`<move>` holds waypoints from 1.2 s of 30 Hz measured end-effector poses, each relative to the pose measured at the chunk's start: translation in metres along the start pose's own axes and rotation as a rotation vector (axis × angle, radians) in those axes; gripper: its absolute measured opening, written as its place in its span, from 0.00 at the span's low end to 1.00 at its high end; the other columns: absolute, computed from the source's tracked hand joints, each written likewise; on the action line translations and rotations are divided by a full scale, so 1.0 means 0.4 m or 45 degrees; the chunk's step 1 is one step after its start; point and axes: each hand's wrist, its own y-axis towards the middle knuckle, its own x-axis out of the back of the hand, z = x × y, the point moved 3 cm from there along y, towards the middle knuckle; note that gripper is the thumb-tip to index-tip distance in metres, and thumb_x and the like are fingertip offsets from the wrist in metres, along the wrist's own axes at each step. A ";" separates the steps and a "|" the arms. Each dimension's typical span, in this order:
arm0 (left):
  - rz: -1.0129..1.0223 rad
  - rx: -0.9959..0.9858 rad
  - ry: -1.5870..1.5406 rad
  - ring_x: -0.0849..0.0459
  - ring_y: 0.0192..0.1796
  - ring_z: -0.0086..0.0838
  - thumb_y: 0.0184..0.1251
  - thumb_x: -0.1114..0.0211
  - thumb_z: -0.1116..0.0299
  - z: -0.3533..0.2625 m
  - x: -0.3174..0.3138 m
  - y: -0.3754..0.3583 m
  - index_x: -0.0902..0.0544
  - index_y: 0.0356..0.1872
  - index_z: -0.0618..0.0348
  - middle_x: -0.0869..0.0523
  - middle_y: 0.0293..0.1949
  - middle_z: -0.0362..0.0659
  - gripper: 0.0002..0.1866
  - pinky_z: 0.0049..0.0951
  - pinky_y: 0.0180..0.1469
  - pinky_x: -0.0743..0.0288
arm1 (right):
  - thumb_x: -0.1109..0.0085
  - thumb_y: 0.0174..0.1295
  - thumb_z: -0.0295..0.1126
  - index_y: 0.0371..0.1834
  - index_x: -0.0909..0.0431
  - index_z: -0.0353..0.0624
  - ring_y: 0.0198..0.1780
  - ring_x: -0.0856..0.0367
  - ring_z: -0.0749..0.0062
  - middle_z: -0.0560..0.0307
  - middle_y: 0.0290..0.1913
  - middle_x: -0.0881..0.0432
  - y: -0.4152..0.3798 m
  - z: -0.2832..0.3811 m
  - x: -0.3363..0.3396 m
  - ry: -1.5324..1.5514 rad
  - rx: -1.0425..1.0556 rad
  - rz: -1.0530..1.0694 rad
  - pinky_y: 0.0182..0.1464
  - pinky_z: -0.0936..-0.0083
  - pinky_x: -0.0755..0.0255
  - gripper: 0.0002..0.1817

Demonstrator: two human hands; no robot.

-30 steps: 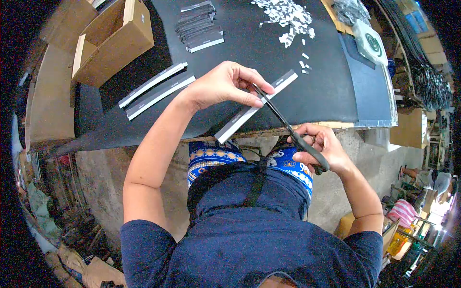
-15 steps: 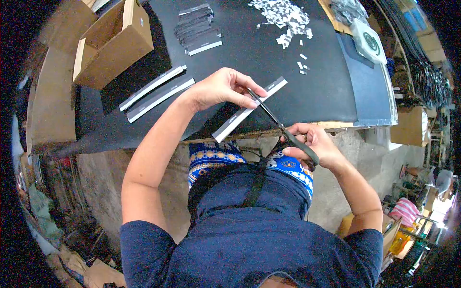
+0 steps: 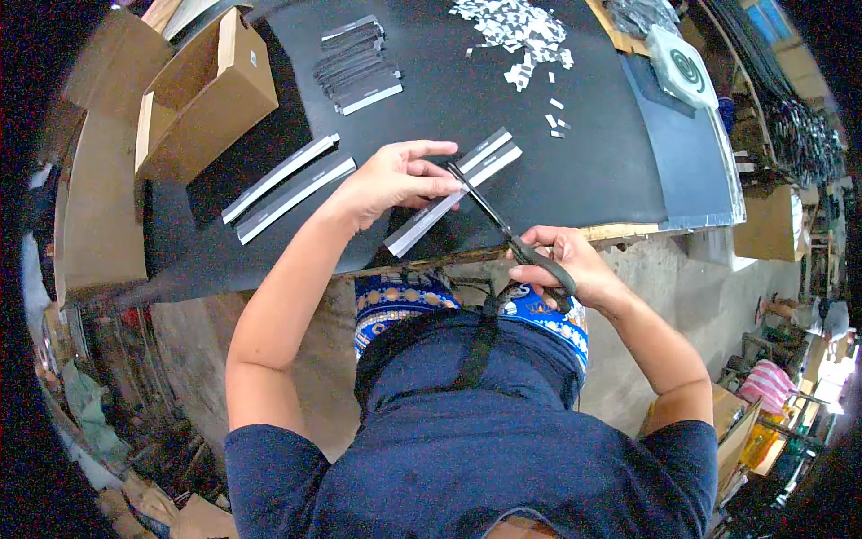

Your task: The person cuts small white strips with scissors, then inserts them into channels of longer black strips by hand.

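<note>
Since the earlier frame the left hand (image 3: 388,180) has slid left along the strip (image 3: 444,205), and the scissors (image 3: 503,229) have moved up the frame with the right hand (image 3: 561,265). In the head view, the left grip pinches the strip at frame centre, over the black counter (image 3: 593,162). The right grip is closed around the scissors' handles, blades meeting the strip. Two loose strips (image 3: 287,184) lie left; white scraps (image 3: 516,31) are scattered at the top; a cardboard box (image 3: 202,94) sits upper left.

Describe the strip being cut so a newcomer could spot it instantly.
Start at the black table and go to its near edge. The strip is pinched in the left hand, overhanging that edge, with the scissors in the right hand across it. The two other long strips lie flat and untouched.
</note>
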 end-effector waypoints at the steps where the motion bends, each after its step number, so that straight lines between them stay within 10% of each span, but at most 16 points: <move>1: -0.094 0.058 0.009 0.17 0.40 0.20 0.59 0.29 0.66 0.006 0.006 -0.004 0.25 0.62 0.58 0.15 0.39 0.40 0.28 0.18 0.39 0.25 | 0.30 0.54 0.28 0.41 0.24 0.38 0.15 0.28 0.85 0.65 0.21 0.23 0.001 -0.001 0.000 0.003 0.001 0.000 0.14 0.87 0.36 0.15; 7: -0.081 0.222 -0.184 0.13 0.32 0.25 0.64 0.32 0.62 0.012 -0.013 -0.024 0.16 0.42 0.63 0.12 0.34 0.44 0.14 0.21 0.34 0.21 | 0.31 0.54 0.27 0.42 0.24 0.37 0.15 0.28 0.85 0.65 0.21 0.23 -0.007 0.004 -0.008 0.029 0.039 -0.038 0.14 0.86 0.37 0.15; 36: 0.179 0.252 -0.198 0.12 0.32 0.28 0.62 0.33 0.69 -0.007 -0.177 0.140 0.16 0.36 0.67 0.12 0.32 0.48 0.09 0.23 0.36 0.17 | 0.26 0.52 0.38 0.37 0.25 0.38 0.16 0.28 0.85 0.63 0.21 0.21 -0.076 -0.073 0.075 -0.005 0.185 -0.351 0.15 0.85 0.38 0.19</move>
